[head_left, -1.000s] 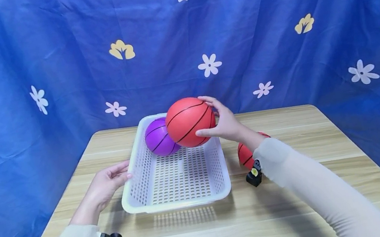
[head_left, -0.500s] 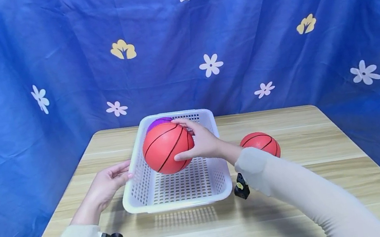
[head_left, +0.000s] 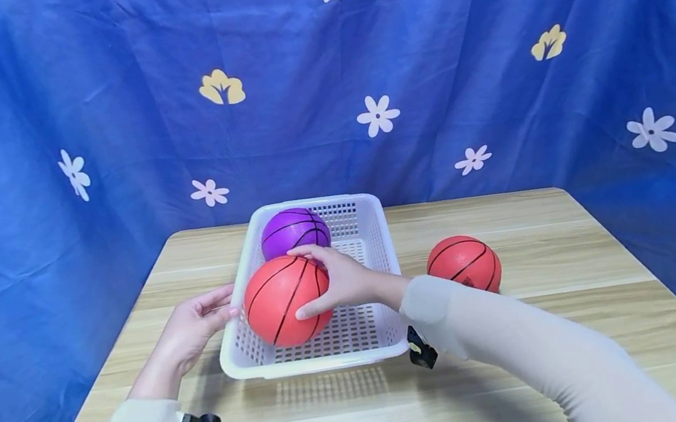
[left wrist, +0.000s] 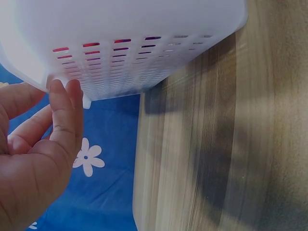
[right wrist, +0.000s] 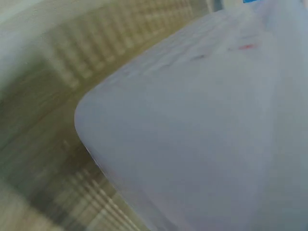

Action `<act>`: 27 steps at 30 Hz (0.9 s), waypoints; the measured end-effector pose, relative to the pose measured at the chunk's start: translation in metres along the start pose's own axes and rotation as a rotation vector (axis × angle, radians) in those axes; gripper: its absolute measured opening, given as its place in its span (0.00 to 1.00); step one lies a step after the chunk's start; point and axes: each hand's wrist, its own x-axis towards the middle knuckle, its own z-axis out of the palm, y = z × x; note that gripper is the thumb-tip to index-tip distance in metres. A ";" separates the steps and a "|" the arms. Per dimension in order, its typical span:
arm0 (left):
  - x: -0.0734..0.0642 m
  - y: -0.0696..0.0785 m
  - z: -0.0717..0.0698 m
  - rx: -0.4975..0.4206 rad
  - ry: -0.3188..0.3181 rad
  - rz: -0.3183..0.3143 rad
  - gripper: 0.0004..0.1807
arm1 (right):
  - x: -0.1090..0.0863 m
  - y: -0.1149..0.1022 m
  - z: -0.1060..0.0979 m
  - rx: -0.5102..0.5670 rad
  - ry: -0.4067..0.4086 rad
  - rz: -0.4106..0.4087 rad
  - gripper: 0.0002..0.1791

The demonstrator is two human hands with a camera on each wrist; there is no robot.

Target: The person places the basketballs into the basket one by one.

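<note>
My right hand (head_left: 337, 281) grips a red toy basketball (head_left: 280, 305) with black lines, thumb at its near side and fingers over its top. The ball is inside the white perforated plastic basket (head_left: 239, 363), at its left near part. Just behind it a purple toy basketball (head_left: 293, 229) lies in the basket's far left corner. My left hand (head_left: 191, 330) pinches the basket's left rim between thumb and fingers. In the left wrist view, the fingertips (left wrist: 60, 96) sit right at the rim. In the right wrist view the basket's corner (right wrist: 168, 120) fills most of the blurred picture.
A second red basketball (head_left: 464, 265) lies on the wooden table (head_left: 551, 258), right of the basket, partly behind my right sleeve (head_left: 518, 345). A blue curtain (head_left: 296, 114) with flowers hangs behind and beside the table.
My right hand has carried the red basketball left and nearer, from above the basket's far side down into it. The purple ball shows more fully again. My left hand stays at the rim.
</note>
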 end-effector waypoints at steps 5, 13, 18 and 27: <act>0.000 0.000 0.001 -0.008 -0.005 0.000 0.31 | -0.001 0.003 0.008 -0.028 -0.040 0.012 0.48; -0.001 0.000 0.001 -0.017 -0.007 0.007 0.31 | -0.004 0.008 0.016 -0.068 -0.072 0.070 0.48; -0.001 0.000 0.000 -0.015 -0.006 0.004 0.31 | -0.006 0.010 0.018 -0.044 -0.076 0.106 0.48; -0.001 0.001 0.001 0.002 0.001 0.003 0.31 | -0.008 0.017 0.021 -0.011 -0.079 0.124 0.49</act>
